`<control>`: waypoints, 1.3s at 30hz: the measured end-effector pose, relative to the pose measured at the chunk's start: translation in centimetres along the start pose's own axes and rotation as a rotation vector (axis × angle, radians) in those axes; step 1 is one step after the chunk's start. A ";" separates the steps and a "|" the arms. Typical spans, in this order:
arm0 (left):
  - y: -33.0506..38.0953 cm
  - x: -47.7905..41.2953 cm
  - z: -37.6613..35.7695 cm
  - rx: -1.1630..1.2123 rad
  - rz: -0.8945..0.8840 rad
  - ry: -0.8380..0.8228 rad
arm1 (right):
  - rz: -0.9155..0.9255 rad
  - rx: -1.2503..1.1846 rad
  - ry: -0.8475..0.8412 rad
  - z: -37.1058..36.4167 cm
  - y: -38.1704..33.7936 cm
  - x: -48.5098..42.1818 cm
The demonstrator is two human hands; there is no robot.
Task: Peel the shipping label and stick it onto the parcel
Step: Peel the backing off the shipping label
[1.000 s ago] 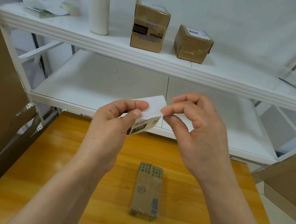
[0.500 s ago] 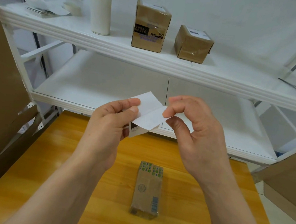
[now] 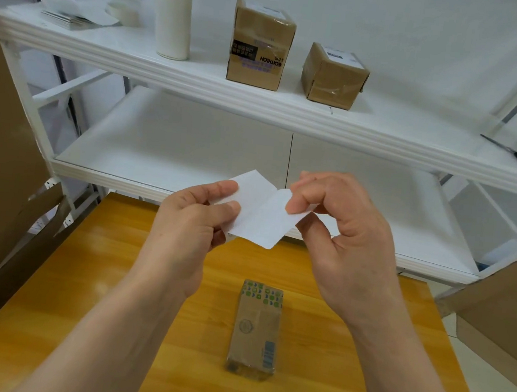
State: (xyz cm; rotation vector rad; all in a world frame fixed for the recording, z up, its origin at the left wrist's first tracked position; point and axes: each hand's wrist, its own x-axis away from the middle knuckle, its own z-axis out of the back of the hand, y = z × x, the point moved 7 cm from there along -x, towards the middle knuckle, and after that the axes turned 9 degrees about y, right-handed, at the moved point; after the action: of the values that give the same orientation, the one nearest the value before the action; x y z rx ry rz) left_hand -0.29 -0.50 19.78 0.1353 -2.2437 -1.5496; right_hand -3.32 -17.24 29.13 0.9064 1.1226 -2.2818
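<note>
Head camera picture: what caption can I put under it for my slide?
Left hand and right hand peel a white shipping label above the cardboard parcel on a wooden table.

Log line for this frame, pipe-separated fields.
step: peeling | left hand: pinches shipping label | right hand: pinches its lifted layer | parcel: flat on table, untouched

Both bare forearms reach forward and up, the hands close together above the far edge of the desk (image 3: 108,276). The left hand (image 3: 189,220) pinches the label (image 3: 261,220) between thumb and forefinger; the right hand (image 3: 345,237) pinches its opposite end, other fingers curled.
</note>
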 end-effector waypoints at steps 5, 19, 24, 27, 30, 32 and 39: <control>-0.2 0.0 -0.1 -0.006 -0.004 -0.019 | 0.010 -0.013 0.018 0.2 0.0 0.0; -0.2 -0.7 -0.2 0.002 -0.051 -0.067 | 0.028 0.042 0.060 0.2 0.4 0.1; -1.0 -1.5 0.2 -0.020 -0.026 -0.028 | 0.090 0.082 0.087 0.1 0.1 0.1; -1.3 -1.8 0.4 -0.029 -0.019 -0.014 | 0.098 0.082 0.085 0.0 0.2 0.0; -1.5 -2.1 0.5 -0.039 -0.024 0.002 | 0.116 0.094 0.086 -0.1 0.1 -0.1; -1.6 -2.5 0.6 -0.052 -0.021 0.023 | 0.126 0.096 0.089 -0.2 0.0 -0.2; -2.3 -3.1 1.6 -0.079 0.016 0.095 | 0.146 0.113 0.092 -0.6 0.0 -0.3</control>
State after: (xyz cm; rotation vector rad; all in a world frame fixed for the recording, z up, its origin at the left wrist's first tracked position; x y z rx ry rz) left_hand 1.61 0.94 16.32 0.1650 -2.1023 -1.5874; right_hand -2.94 -16.68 29.05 1.1099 0.9394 -2.2211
